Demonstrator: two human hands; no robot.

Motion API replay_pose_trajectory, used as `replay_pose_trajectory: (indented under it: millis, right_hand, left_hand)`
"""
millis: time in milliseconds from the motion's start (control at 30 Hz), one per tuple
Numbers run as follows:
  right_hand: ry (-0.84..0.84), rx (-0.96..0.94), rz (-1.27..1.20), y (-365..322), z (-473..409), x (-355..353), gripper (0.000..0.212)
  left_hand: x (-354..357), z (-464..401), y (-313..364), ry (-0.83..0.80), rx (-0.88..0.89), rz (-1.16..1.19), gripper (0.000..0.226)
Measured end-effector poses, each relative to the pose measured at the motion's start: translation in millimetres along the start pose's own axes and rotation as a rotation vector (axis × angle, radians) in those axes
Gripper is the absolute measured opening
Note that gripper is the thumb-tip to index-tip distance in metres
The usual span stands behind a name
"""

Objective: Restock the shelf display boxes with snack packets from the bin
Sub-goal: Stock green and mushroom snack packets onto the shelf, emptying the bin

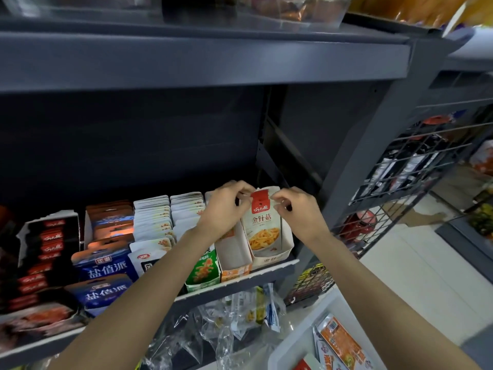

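Snack packet (262, 222) upright in rightmost display box (285, 243), top corners pinched by left hand (226, 206) and right hand (297, 209), arms outstretched.

Dim overall. Shelf recess above and behind the hands (262, 206) nearly black, back panel without detail. Brightest area right of the hands: pale floor (416, 252), near washed out. Light seems to come from the right, perhaps overhead. Packet (264, 222) between the hands sharp, print legible. Far left packets dark, smeared. Top edge blurred, clear plastic there catching glare. Shelf edges bow with wide-angle distortion.
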State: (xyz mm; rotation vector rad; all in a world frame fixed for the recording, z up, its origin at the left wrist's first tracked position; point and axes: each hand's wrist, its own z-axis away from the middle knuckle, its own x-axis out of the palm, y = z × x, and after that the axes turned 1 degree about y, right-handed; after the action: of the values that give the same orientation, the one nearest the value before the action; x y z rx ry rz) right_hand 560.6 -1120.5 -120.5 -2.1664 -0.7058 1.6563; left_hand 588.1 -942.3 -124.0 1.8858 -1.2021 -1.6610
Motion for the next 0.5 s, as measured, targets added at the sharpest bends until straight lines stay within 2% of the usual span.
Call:
replay_pose_trajectory:
  millis: [100, 167, 267, 367, 500]
  right_hand:
    - [0.016, -0.054, -0.035, 2, 38, -11, 0.019]
    - [-0.012, -0.065, -0.027, 11, 67, -16, 0.018]
    - [-0.054, 0.001, -0.036, 35, 114, -18, 0.018]
    - [-0.093, 0.138, -0.032, 70, 162, -13, 0.019]
    - [-0.277, 0.441, 0.025, 124, 231, 0, 0.021]
  left_hand:
    - [16, 28, 12, 0.007, 0.085, -0.021, 0.020]
    - [29, 49, 17, 0.013, 0.081, 0.001, 0.019]
    - [56, 82, 27, -0.065, 0.054, 0.061, 0.018]
    - [96, 113, 35, -0.179, -0.025, 0.104, 0.015]
    - [165, 155, 38, -0.334, -0.113, 0.109, 0.013]
